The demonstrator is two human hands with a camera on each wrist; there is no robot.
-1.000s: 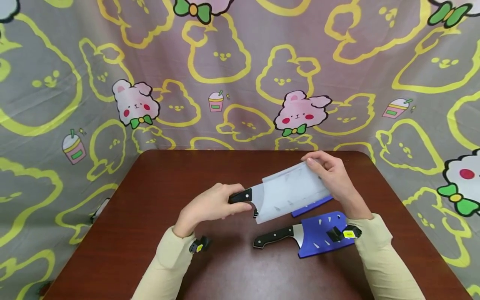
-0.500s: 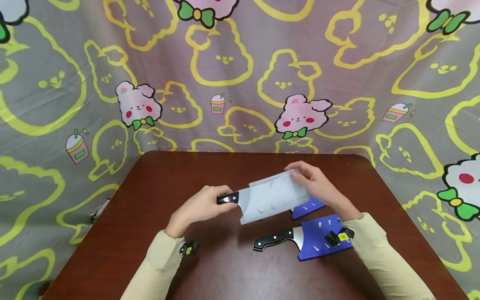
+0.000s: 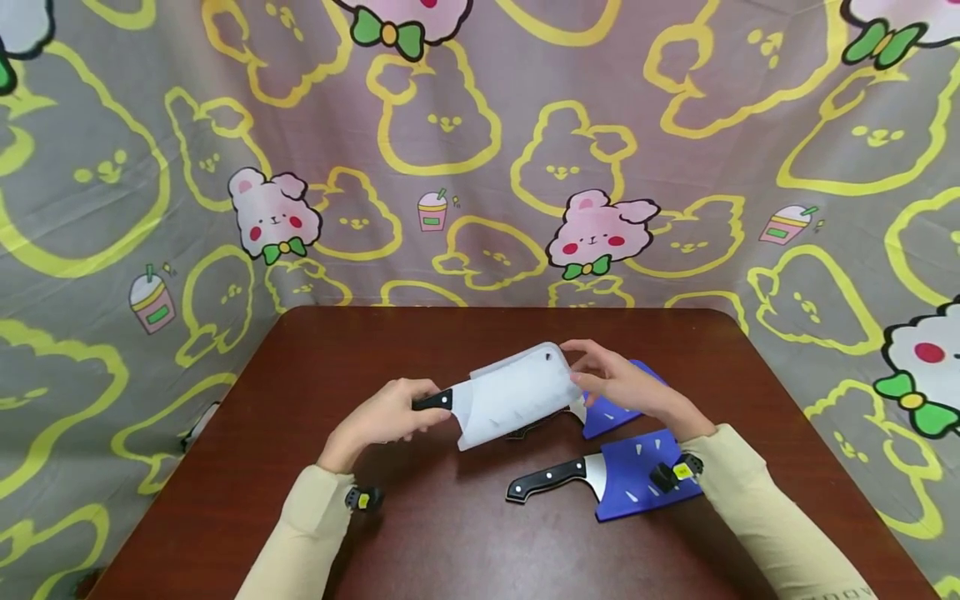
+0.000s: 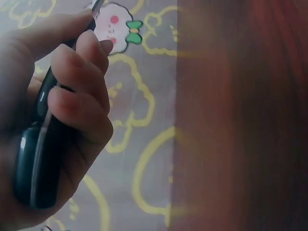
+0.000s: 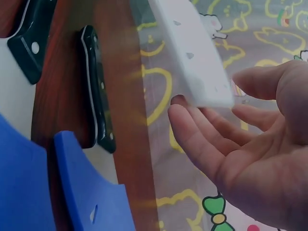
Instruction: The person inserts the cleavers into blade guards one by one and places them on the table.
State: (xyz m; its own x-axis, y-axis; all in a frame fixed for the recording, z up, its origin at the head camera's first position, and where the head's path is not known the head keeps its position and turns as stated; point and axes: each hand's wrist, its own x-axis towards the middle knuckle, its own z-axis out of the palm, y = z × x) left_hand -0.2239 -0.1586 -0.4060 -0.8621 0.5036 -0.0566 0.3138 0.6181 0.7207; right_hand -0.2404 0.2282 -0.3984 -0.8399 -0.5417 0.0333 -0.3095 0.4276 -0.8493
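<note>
My left hand [image 3: 386, 414] grips the black handle [image 3: 433, 402] of a cleaver, its fingers curled round it in the left wrist view [image 4: 77, 91]. A white translucent blade sheath [image 3: 517, 392] covers most of that cleaver's blade, which is held tilted above the table. Beside the sheath's far end is my right hand [image 3: 622, 385], thumb and fingers spread apart in the right wrist view; whether a fingertip touches the sheath I cannot tell. Below lies a second cleaver with a black handle [image 3: 547, 477] and blue sheath [image 3: 645, 479]. Behind it, another blue sheath [image 3: 611, 412] is partly hidden.
The brown tabletop [image 3: 465, 533] carries the two blue-sheathed cleavers on its right half. A grey curtain [image 3: 480, 125] with yellow cartoon outlines hangs round the back and sides of the table.
The cleaver in its white sheath has moved left with my left hand. My right hand has shifted left too, and its fingers have come off the sheath's face, baring the hole at the corner.
</note>
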